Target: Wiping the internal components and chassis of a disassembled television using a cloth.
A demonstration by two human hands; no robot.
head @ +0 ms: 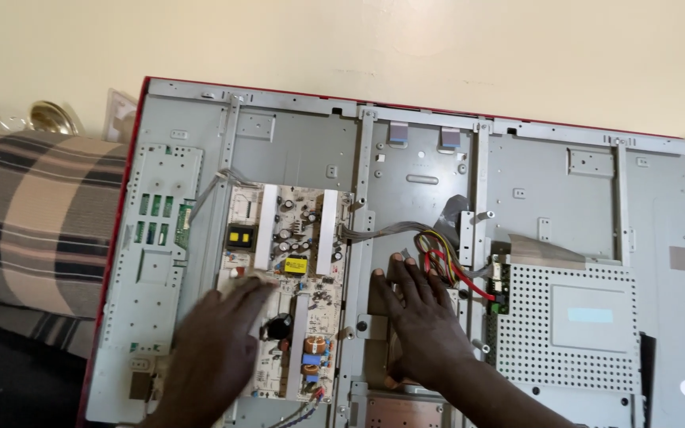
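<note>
Nearest the camera, both hands are lying flat on the opened back of a flat-panel television (295, 150), and neither is gripping anything. Taking the power supply board (295, 293) as the landmark: the left hand (220, 345) is resting on its lower-left part, palm down, fingers spread and slightly blurred, fingertips pointing up and rightward toward the yellow component (296, 265) near the board's middle. That hand is open, touching the board's surface only. The board's long axis is running up and down in the view, away from the person, so the left hand is lying across its lower half.

To the right of the board, past its edge, the right hand (418, 313) is pressing open-palmed on the bare metal chassis, fingers splayed upward. Its fingertips are sitting just beside the bundle of red, yellow and black wires (445, 261), which is lying up and to the right of them.

Farther right of the board, a perforated metal shield (572, 325) is covering another board. Beyond the board's top edge, two flat ribbon connectors (422, 136) are sitting near the frame's upper rim. Left of the board, a striped cushion (33, 222) is showing beside the red bezel (116, 238).
</note>
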